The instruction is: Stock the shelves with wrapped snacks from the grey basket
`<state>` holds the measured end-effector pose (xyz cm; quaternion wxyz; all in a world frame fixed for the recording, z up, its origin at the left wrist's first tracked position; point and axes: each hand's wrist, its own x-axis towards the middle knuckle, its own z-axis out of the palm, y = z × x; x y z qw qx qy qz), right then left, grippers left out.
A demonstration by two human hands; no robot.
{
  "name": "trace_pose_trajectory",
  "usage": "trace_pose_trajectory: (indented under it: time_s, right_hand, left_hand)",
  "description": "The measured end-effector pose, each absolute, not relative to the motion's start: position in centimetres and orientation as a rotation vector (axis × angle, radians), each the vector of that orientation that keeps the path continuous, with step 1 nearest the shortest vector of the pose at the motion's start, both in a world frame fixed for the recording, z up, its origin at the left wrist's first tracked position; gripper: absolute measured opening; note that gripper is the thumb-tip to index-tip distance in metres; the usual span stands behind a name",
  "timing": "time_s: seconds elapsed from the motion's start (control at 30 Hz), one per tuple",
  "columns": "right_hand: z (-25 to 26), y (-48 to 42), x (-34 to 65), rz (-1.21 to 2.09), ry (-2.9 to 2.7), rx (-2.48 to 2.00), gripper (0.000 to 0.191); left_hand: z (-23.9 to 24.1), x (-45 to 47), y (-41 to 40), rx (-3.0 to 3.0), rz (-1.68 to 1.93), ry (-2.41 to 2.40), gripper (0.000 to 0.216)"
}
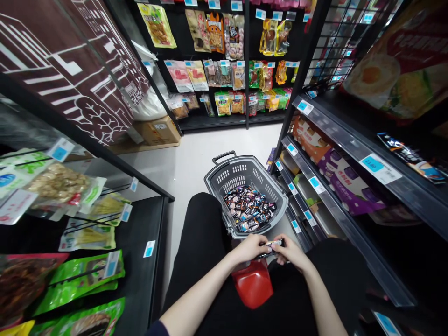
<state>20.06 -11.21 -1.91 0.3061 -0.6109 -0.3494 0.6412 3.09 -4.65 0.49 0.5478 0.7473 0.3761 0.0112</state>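
Observation:
My left hand (248,248) and my right hand (290,252) are close together above my lap. Between them they pinch a small dark wrapped snack (271,246), one hand at each end. Just beyond stands a grey shopping basket (283,208) with its handle at the far side. A heap of small wrapped snacks (247,207) with dark, pink and blue wrappers lies inside it. Below my hands, a red smooth surface (252,283) shows between my legs; I cannot tell what it belongs to.
To my right, a black shelf unit (350,163) carries orange and purple boxes (345,179) and a loose snack packet (413,156). Bagged snacks (84,280) hang or lie on the left shelf. A cardboard box (156,131) sits ahead, beside a back rack of snack bags (224,102).

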Motion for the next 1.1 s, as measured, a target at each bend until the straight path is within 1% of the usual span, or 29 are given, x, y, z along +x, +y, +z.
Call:
trace_pose_trajectory:
  time_s: [0.17, 0.3, 0.47, 0.67, 0.83, 0.93, 1.1]
  right_hand:
    - [-1.7, -11.4, 20.4, 1.746, -0.767, -1.463, 0.045]
    - [-1.1, -11.5, 20.1, 1.748, -0.596, -1.391, 0.041]
    - [-1.8, -11.0, 19.7, 1.678, -0.515, -1.401, 0.033]
    - [-2.4, -10.7, 19.5, 1.584, -0.584, -1.360, 0.029]
    - [-2.1, -10.7, 19.3, 1.604, -0.662, -1.323, 0.036]
    - [-2.2, -10.8, 19.2, 1.561, -0.759, -1.350, 0.039]
    - [-1.8, -11.2, 19.1, 1.381, -0.959, -1.445, 0.033]
  left_hand:
    - [0.6, 3.0, -4.4, 1.861, 0.035, 0.857, 0.024]
    - [0.6, 2.8, -4.4, 1.931, 0.033, 0.850, 0.026]
    - [0.5, 2.8, -4.8, 2.010, 0.064, 0.938, 0.031]
    - [0.3, 3.0, -4.7, 1.966, 0.086, 0.945, 0.034]
    - [0.4, 2.7, -4.7, 1.996, 0.098, 0.993, 0.043]
    - [0.5, 2.6, -4.7, 2.003, 0.098, 1.011, 0.046]
    - [0.7, 2.8, -4.7, 1.976, 0.098, 0.988, 0.044]
